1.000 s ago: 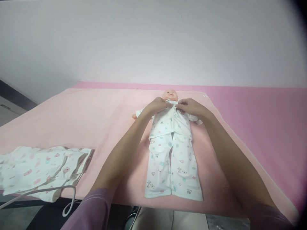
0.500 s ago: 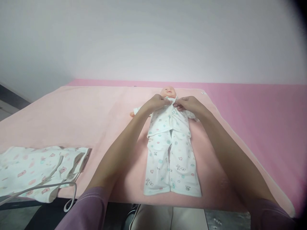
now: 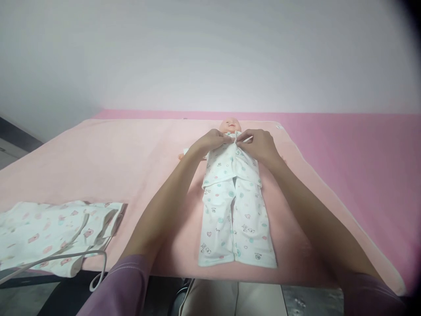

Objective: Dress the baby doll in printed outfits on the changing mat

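White printed fabric fills the middle of the head view: a long-sleeved baby top (image 3: 219, 166) on a smiling baby doll (image 3: 231, 124), which lies face up on the pink sheet (image 3: 115, 158), with matching trousers (image 3: 217, 228) below. Both hands are close together at the neckline. The right hand (image 3: 261, 145) has just shifted, its thumb and finger now pinched on the raised front edge — so that edge seems better controlled. The left hand (image 3: 212, 140) touches the opposite side — whether it grips, I cannot tell. Well apart, folded printed baby clothes (image 3: 42, 232) lie near the sheet's front edge, a white cable (image 3: 66, 254) across them.
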{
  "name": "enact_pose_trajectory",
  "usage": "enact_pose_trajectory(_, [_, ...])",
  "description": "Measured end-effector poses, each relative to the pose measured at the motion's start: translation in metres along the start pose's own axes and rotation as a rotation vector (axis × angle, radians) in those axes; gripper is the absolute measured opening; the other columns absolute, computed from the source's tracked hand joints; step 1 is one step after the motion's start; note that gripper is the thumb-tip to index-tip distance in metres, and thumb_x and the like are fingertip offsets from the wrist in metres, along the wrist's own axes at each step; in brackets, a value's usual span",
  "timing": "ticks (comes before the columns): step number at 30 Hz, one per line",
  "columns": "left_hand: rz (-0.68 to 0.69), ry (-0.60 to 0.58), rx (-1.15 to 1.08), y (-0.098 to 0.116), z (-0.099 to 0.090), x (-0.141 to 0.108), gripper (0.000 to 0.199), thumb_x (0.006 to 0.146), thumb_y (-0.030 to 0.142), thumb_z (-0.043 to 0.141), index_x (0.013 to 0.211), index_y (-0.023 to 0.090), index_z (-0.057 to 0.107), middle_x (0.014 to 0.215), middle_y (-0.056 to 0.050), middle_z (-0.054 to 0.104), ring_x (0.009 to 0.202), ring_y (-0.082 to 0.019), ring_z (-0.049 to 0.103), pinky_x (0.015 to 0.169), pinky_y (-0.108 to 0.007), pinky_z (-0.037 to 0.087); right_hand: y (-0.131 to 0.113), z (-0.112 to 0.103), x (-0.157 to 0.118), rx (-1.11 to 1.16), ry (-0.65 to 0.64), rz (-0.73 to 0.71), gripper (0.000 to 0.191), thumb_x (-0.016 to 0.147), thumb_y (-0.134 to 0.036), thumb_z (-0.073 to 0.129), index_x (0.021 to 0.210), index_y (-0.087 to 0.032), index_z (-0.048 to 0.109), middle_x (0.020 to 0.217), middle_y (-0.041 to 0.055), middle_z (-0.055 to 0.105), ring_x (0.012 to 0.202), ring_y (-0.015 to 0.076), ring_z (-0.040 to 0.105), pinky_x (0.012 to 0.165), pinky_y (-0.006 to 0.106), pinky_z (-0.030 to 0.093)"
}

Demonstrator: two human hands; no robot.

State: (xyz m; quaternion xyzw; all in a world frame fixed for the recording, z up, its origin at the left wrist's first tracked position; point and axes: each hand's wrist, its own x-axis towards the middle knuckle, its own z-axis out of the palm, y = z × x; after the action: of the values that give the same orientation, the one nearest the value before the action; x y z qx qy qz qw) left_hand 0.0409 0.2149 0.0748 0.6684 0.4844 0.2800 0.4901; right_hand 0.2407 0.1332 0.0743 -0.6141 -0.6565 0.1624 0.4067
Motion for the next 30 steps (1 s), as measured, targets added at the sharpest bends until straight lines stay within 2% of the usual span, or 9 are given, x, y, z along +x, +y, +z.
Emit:
enact_pose_trajectory(3, [0.002, -0.041, 0.077, -0.002, -0.002, -0.001, 0.032, 0.087, 0.041, 0.089, 0.072, 0.018, 0.073, 0.067, -0.003, 0.060, 0.068, -0.017, 0.056, 0.067, -0.032, 0.040, 0.012, 0.003, 0.005, 0.083, 0.019, -0.016, 0.006, 0.082, -0.024, 0.088, 0.088, -0.024, 0.087, 0.098, 0.0037, 0.087, 0.091, 0.0249, 0.079, 0.095, 0.041, 0.061])
enact_pose_trajectory(6, [0.060, -0.106, 0.055, -0.006, -0.008, 0.000, 0.033, 0.084, 0.047, 0.092, 0.074, 0.018, 0.078, 0.071, -0.004, 0.064, 0.072, -0.018, 0.059, 0.068, -0.032, 0.044, 0.021, 0.001, 0.009, 0.167, -0.021, -0.041, 0.012, 0.081, -0.030, 0.091, 0.091, -0.023, 0.088, 0.100, 0.0053, 0.087, 0.097, 0.0260, 0.078, 0.094, 0.040, 0.060])
enact_pose_trajectory(9, [0.103, -0.188, -0.003, -0.011, -0.013, 0.002, 0.030, 0.077, 0.045, 0.098, 0.089, 0.019, 0.088, 0.094, -0.008, 0.079, 0.092, -0.023, 0.070, 0.082, -0.034, 0.053, 0.026, -0.002, 0.010, 0.192, -0.076, -0.064, 0.017, 0.081, -0.035, 0.091, 0.093, -0.022, 0.089, 0.102, 0.0069, 0.087, 0.094, 0.0255, 0.077, 0.093, 0.041, 0.061])
enact_pose_trajectory(12, [0.102, -0.192, -0.038, -0.016, -0.013, 0.004, 0.039, 0.074, 0.046, 0.100, 0.102, 0.020, 0.091, 0.113, -0.010, 0.084, 0.106, -0.027, 0.074, 0.093, -0.036, 0.057, 0.028, -0.001, 0.010, 0.211, -0.077, -0.091, 0.018, 0.082, -0.036, 0.091, 0.093, -0.022, 0.089, 0.103, 0.0077, 0.087, 0.093, 0.0252, 0.076, 0.095, 0.043, 0.060])
enact_pose_trajectory(17, [0.133, -0.144, -0.058, -0.026, -0.007, 0.004, 0.045, 0.078, 0.057, 0.096, 0.102, 0.020, 0.090, 0.101, -0.009, 0.083, 0.100, -0.026, 0.075, 0.085, -0.035, 0.056, 0.032, 0.004, 0.011, 0.266, -0.052, -0.110, 0.022, 0.081, -0.041, 0.093, 0.092, -0.022, 0.088, 0.102, 0.0075, 0.086, 0.093, 0.0254, 0.075, 0.096, 0.044, 0.060])
enact_pose_trajectory(22, [0.153, -0.114, -0.062, -0.034, -0.003, 0.007, 0.041, 0.080, 0.055, 0.095, 0.099, 0.019, 0.090, 0.089, -0.007, 0.080, 0.089, -0.024, 0.073, 0.079, -0.033, 0.055, 0.032, 0.007, 0.013, 0.267, -0.051, -0.122, 0.030, 0.079, -0.048, 0.095, 0.092, -0.022, 0.085, 0.103, 0.0075, 0.085, 0.090, 0.0244, 0.074, 0.093, 0.043, 0.060])
enact_pose_trajectory(27, [0.158, -0.126, -0.057, -0.037, -0.004, 0.010, 0.037, 0.082, 0.051, 0.093, 0.103, 0.020, 0.090, 0.095, -0.007, 0.082, 0.092, -0.023, 0.074, 0.083, -0.034, 0.056, 0.031, 0.009, 0.012, 0.233, -0.071, -0.107, 0.030, 0.078, -0.043, 0.095, 0.094, -0.022, 0.080, 0.103, 0.0068, 0.083, 0.085, 0.0221, 0.071, 0.085, 0.039, 0.059])
enact_pose_trajectory(30, [0.157, -0.124, -0.012, -0.031, -0.007, 0.006, 0.034, 0.082, 0.051, 0.091, 0.097, 0.020, 0.089, 0.096, -0.007, 0.081, 0.091, -0.022, 0.072, 0.080, -0.032, 0.053, 0.030, 0.009, 0.011, 0.216, -0.088, -0.106, 0.026, 0.081, -0.041, 0.091, 0.092, -0.023, 0.077, 0.100, 0.0057, 0.082, 0.083, 0.0211, 0.069, 0.083, 0.038, 0.057])
